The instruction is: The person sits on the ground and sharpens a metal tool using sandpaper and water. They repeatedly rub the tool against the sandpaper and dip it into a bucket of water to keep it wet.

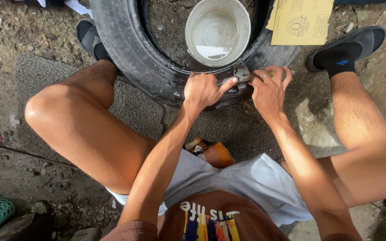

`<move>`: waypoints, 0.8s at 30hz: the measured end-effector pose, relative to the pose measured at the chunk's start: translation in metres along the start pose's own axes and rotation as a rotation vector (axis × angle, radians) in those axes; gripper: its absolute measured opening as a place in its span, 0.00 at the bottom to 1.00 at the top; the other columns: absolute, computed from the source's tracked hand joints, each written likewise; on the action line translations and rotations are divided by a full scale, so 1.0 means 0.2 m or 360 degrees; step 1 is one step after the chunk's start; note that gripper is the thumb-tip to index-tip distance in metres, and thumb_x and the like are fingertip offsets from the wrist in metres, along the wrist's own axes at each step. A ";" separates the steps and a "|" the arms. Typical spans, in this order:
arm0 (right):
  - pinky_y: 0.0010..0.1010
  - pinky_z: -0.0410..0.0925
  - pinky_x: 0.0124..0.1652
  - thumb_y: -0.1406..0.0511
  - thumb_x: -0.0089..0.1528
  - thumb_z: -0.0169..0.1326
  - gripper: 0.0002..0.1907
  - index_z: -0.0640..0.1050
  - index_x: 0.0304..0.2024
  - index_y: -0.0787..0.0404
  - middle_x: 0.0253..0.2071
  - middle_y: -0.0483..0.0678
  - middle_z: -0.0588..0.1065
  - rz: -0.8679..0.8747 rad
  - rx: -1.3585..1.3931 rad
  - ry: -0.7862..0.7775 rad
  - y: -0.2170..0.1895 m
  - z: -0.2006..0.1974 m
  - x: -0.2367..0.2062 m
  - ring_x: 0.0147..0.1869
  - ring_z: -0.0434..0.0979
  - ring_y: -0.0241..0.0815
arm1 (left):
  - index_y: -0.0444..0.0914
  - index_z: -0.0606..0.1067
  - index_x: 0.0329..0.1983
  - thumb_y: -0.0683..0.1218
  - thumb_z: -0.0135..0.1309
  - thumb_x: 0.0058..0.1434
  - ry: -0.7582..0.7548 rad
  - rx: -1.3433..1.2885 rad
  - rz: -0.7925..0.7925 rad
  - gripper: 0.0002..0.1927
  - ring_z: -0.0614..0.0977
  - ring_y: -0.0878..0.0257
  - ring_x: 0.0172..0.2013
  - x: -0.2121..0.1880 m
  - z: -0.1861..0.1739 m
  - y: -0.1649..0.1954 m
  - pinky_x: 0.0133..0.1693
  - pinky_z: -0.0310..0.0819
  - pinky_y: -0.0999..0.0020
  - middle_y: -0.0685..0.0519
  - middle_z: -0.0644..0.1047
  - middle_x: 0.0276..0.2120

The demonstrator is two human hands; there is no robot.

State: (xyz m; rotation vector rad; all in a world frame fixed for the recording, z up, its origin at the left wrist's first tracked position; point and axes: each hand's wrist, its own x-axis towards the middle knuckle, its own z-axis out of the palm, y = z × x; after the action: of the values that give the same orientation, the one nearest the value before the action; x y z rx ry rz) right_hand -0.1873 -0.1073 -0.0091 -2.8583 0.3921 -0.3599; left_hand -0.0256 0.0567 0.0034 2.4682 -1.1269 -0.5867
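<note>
Tyre (130,53) lies flat on the dirt between our knees, white bucket (217,31) in its hole. On its near rim a grey metal clamp (237,76) runs left to right; our left hand (204,89) is curled around it, right hand (270,87) pinching its right end, both arms outstretched.

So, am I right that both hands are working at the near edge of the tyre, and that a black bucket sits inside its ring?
Not quite: the head view shows the bucket is white, not black. Both hands, left and right, are at the near edge of the tyre.
</note>
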 end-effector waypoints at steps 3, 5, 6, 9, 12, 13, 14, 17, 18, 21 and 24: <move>0.53 0.51 0.71 0.71 0.63 0.59 0.08 0.84 0.41 0.54 0.48 0.42 0.81 -0.0037 -0.0245 -0.0036 0.01 0.08 -0.02 0.66 0.69 0.47 | 0.35 0.77 0.13 0.80 0.34 0.62 0.0123 -0.0025 0.0042 0.48 0.81 0.43 0.25 0.00 0.00 0.00 0.48 0.73 0.43 0.40 0.76 0.16; 0.52 0.50 0.72 0.73 0.64 0.59 0.10 0.84 0.39 0.51 0.49 0.41 0.82 -0.0051 -0.0136 -0.0014 0.02 0.10 -0.03 0.66 0.69 0.46 | 0.35 0.76 0.12 0.79 0.33 0.62 -0.0041 -0.0031 -0.0011 0.48 0.81 0.44 0.22 0.00 0.00 0.01 0.53 0.71 0.42 0.41 0.75 0.14; 0.52 0.50 0.72 0.74 0.65 0.59 0.11 0.84 0.39 0.50 0.49 0.40 0.82 -0.0050 -0.0090 0.0006 0.03 0.10 -0.03 0.66 0.69 0.46 | 0.34 0.76 0.12 0.79 0.33 0.61 -0.0121 -0.0033 -0.0024 0.48 0.81 0.44 0.21 0.00 -0.01 0.01 0.55 0.70 0.42 0.41 0.75 0.13; 0.52 0.48 0.71 0.73 0.67 0.58 0.08 0.83 0.39 0.54 0.50 0.41 0.81 0.0015 -0.0037 0.0057 0.04 0.08 -0.04 0.66 0.69 0.47 | 0.34 0.75 0.13 0.79 0.33 0.61 -0.0066 -0.0022 -0.0030 0.49 0.81 0.43 0.23 0.01 -0.01 0.01 0.51 0.72 0.43 0.40 0.75 0.14; 0.55 0.47 0.72 0.72 0.60 0.58 0.05 0.82 0.35 0.56 0.46 0.43 0.81 -0.0006 -0.0086 0.0007 0.02 0.05 -0.04 0.64 0.70 0.48 | 0.35 0.75 0.13 0.80 0.33 0.61 -0.0056 -0.0062 -0.0046 0.49 0.81 0.43 0.25 0.01 -0.02 0.00 0.47 0.75 0.46 0.40 0.75 0.16; 0.56 0.46 0.71 0.72 0.62 0.58 0.06 0.82 0.38 0.56 0.46 0.42 0.81 0.0005 -0.0049 0.0043 0.01 0.04 -0.03 0.65 0.69 0.49 | 0.35 0.75 0.13 0.80 0.33 0.61 -0.0052 -0.0048 -0.0032 0.49 0.81 0.43 0.24 0.00 -0.02 0.00 0.48 0.74 0.45 0.40 0.75 0.15; 0.57 0.46 0.70 0.72 0.63 0.57 0.07 0.83 0.40 0.56 0.46 0.41 0.81 0.0018 -0.0020 0.0082 0.00 0.03 -0.03 0.65 0.69 0.49 | 0.35 0.76 0.12 0.80 0.33 0.61 -0.0046 -0.0039 -0.0012 0.49 0.81 0.43 0.24 0.00 -0.02 0.00 0.49 0.73 0.44 0.40 0.75 0.14; 0.58 0.47 0.71 0.72 0.64 0.58 0.06 0.82 0.40 0.55 0.45 0.41 0.79 0.0045 -0.0022 0.0063 -0.03 0.02 -0.01 0.65 0.69 0.50 | 0.35 0.76 0.13 0.80 0.34 0.61 0.0021 -0.0013 -0.0002 0.49 0.82 0.43 0.24 0.00 -0.01 0.00 0.47 0.74 0.45 0.40 0.76 0.15; 0.58 0.48 0.72 0.72 0.63 0.58 0.05 0.82 0.38 0.55 0.44 0.41 0.79 0.0052 -0.0044 0.0040 -0.03 0.02 -0.01 0.65 0.69 0.49 | 0.34 0.76 0.13 0.80 0.33 0.62 0.0057 -0.0007 -0.0001 0.49 0.82 0.43 0.25 0.01 -0.01 0.00 0.45 0.75 0.46 0.39 0.76 0.17; 0.58 0.48 0.70 0.72 0.63 0.58 0.07 0.82 0.39 0.55 0.51 0.42 0.79 0.0025 -0.0037 0.0050 -0.04 0.01 -0.01 0.66 0.69 0.51 | 0.34 0.76 0.12 0.79 0.34 0.61 -0.0147 -0.0040 -0.0060 0.49 0.82 0.44 0.23 0.01 -0.01 0.00 0.54 0.70 0.43 0.40 0.76 0.14; 0.59 0.49 0.70 0.72 0.61 0.58 0.09 0.83 0.42 0.57 0.50 0.44 0.78 0.0034 -0.0049 0.0038 -0.04 0.01 -0.01 0.64 0.68 0.52 | 0.34 0.76 0.15 0.80 0.33 0.62 -0.0114 -0.0061 -0.0069 0.49 0.82 0.42 0.27 0.01 0.00 0.00 0.48 0.75 0.47 0.39 0.76 0.17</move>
State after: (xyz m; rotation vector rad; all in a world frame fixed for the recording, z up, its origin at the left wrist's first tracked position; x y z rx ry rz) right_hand -0.1868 -0.0991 -0.0091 -2.8801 0.4357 -0.3873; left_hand -0.0247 0.0558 0.0040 2.4622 -1.0808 -0.7079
